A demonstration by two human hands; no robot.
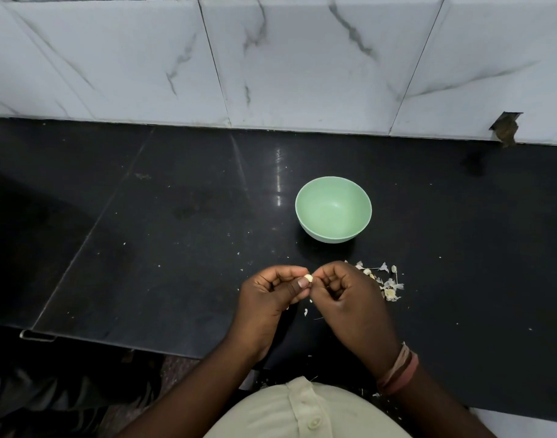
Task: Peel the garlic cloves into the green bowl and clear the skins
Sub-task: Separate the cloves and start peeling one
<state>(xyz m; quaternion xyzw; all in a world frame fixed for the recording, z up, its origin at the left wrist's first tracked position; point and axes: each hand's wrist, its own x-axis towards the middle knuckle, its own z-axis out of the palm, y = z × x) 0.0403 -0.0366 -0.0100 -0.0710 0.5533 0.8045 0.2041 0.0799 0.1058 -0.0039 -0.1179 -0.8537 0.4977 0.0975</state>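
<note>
Both hands are up over the black counter (176, 248), just on the near side of the green bowl (333, 208), and they meet at one small garlic clove (308, 277). The left hand (269, 294) has its fingers curled in, thumb laid flat across the front, pinching the pale clove between thumb tip and forefinger. The right hand (350, 298) comes in from the other side, fingers tucked tight into the palm, thumb and forefinger tips nipping at the clove's right edge. Whether those tips have skin or the clove itself, I cannot tell; it is too small.

The bowl stands upright on the counter, beyond the hands and a touch to the right of the clove, well apart from both hands. Its inside shows plain green, with nothing I can make out in it.

Nearer than the bowl and to its right, just beside the right hand's knuckles, lies a loose heap of garlic skins (387, 282), papery white bits with a few yellowish pieces mixed in. Small white flecks are scattered on the counter near the bowl and below the hands.

Behind the bowl runs a white marble-patterned tile wall (302, 58). A band (399, 371) of reddish threads sits on the right wrist, and a cream buttoned shirt (302, 412) fills the near edge.
</note>
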